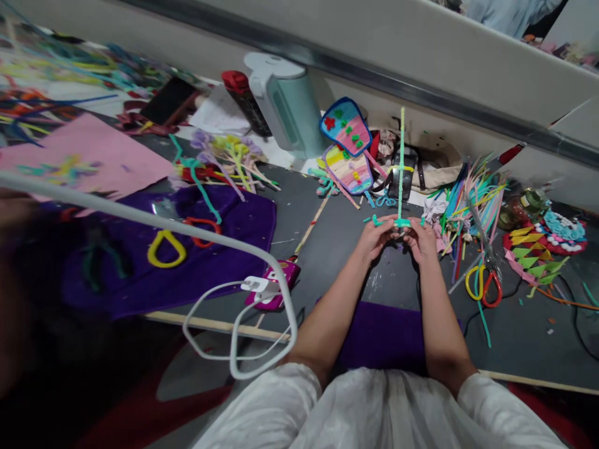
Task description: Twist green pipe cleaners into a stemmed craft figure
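Between my left hand (377,239) and my right hand (422,239) is a green pipe cleaner piece (401,222), held by the fingers of both. Its turquoise bar runs crosswise from hand to hand, with a curled end sticking out past the left fingers. From the middle rises a long pale green stem, upright, with a short yellow strip across it. Both hands are pinched closed on the bar, low over the grey table (346,249). To the right of my right hand lies a bundle of coloured pipe cleaners (482,193).
Yellow-and-red-handled scissors (483,285) lie right; other scissors (167,249) and dark pliers (103,259) rest on purple cloth (243,218). A white cable (187,224) crosses the left foreground near a charger (260,285). A pale blue jug (292,106) and decorated cupcake shapes (346,126) stand behind.
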